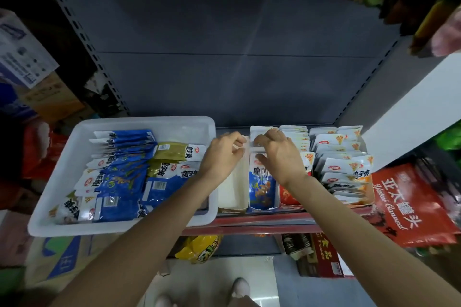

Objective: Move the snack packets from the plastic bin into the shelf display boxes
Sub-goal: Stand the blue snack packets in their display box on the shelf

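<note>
A white plastic bin (74, 147) sits on the left of the shelf, holding several blue snack packets (119, 182) and green snack packets (172, 154). To its right stand the display boxes: an empty white one (230, 192), a blue one (262, 207) with a blue packet (262, 182) lying in it, and orange ones (344, 169) full of packets. My left hand (224, 154) pinches the top of the wall between the empty box and the blue box. My right hand (277, 154) is over the blue box, fingers and thumb pinching the white top edge of a packet there.
The grey shelf back panel (224, 57) rises behind the boxes. A red canned-food bag (409, 202) lies at the right, beside a white panel (411, 112). A yellow packet (199, 247) and cartons (321, 257) sit on the lower shelf. Cardboard boxes (50, 97) are stacked at the left.
</note>
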Demonstrator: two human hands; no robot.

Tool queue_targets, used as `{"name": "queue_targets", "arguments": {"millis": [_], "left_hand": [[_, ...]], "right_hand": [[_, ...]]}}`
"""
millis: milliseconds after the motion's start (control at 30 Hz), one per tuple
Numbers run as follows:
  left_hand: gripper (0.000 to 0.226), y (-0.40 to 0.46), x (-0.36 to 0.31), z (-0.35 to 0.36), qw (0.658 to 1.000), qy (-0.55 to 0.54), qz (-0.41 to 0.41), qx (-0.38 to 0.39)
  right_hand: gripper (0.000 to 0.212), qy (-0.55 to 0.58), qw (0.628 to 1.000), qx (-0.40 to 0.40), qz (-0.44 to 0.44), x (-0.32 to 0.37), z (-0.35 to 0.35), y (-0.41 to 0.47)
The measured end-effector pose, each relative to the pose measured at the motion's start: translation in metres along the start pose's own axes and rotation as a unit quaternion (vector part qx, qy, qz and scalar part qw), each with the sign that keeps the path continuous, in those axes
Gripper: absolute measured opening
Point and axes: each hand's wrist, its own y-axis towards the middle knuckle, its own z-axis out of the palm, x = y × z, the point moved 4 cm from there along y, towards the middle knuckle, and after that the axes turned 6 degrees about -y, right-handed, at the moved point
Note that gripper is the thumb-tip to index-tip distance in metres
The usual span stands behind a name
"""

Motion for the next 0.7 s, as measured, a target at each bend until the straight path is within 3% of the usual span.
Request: {"name": "queue_targets", "arguments": {"millis": [167, 300, 400, 567, 700], "left_hand": [[0.015, -0.02, 0.035, -0.059, 0.998, 0.031, -0.005, -0.063], [0.015, -0.037, 0.086, -0.12, 0.988, 0.069, -0.071, -0.115], [0.027, -0.045, 0.127, -0.165, 0.978, 0.109, -0.118, -0.131], [0.052, -0.044, 0.177, -0.214, 0.973, 0.129, -0.182, -0.05], [0.06, -0.041, 0.197, -0.224, 0.974, 0.101, -0.201, 0.032]], "right_hand": [[0.027, 0.178, 0.984, 0.015, -0.007, 0.054, 0.005, 0.019], [0.025, 0.231, 0.971, 0.045, -0.039, 0.118, 0.019, 0.042], [0.04, 0.238, 0.967, 0.074, -0.052, 0.167, 0.031, 0.06], [0.065, 0.205, 0.968, 0.135, -0.058, 0.234, 0.058, 0.103], [0.065, 0.119, 0.974, 0.19, -0.04, 0.264, 0.083, 0.126]]}}
